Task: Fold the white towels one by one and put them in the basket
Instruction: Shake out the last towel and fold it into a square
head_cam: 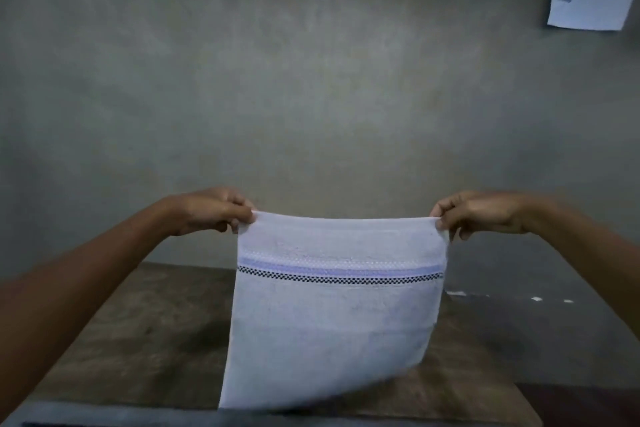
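Over the tabletop [145,340] the towel [332,329] hangs in the air, spread flat. It looks light, soft and floppy, so the top corners are the place to hold it. Left hand [211,210] and right hand [481,213] each have a tight pinch grip on one corner. No basket in view, so can't say what's in it.

Head-worn view faces the wall [311,80] across the table [138,340]; left hand [211,211] and right hand [481,215] near.
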Action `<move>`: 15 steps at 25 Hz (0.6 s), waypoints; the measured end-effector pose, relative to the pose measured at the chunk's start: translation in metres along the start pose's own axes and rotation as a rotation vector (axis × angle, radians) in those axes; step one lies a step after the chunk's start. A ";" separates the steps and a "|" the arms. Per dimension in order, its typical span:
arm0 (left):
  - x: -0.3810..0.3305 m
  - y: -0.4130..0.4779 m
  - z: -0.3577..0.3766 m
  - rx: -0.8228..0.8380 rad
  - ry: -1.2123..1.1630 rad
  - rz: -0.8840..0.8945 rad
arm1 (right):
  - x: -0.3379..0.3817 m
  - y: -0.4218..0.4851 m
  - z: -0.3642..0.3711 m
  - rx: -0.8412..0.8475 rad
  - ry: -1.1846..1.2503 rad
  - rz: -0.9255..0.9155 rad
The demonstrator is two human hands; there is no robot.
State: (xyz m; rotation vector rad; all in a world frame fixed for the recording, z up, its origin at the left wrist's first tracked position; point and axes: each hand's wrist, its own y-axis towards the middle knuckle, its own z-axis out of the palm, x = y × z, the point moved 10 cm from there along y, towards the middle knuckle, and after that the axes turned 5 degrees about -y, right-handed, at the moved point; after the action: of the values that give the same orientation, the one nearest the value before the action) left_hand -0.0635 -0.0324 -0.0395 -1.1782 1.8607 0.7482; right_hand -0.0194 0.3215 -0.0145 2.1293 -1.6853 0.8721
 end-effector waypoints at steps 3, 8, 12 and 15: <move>0.012 0.022 -0.005 -0.112 0.416 0.014 | -0.009 0.026 0.002 -0.158 -0.251 -0.012; -0.009 0.032 -0.020 -0.523 0.450 0.228 | -0.018 0.053 -0.017 -0.468 -0.273 -0.052; -0.019 0.014 -0.021 -0.631 0.396 0.334 | -0.021 0.038 -0.026 -0.666 -0.163 -0.120; 0.010 0.003 0.001 -0.522 0.428 0.281 | -0.045 0.027 0.008 -0.641 -0.203 -0.098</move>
State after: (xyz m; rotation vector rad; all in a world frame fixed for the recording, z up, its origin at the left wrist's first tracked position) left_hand -0.0681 -0.0349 -0.0485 -1.5042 2.2958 1.2750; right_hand -0.0484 0.3445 -0.0526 1.8605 -1.6394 0.0555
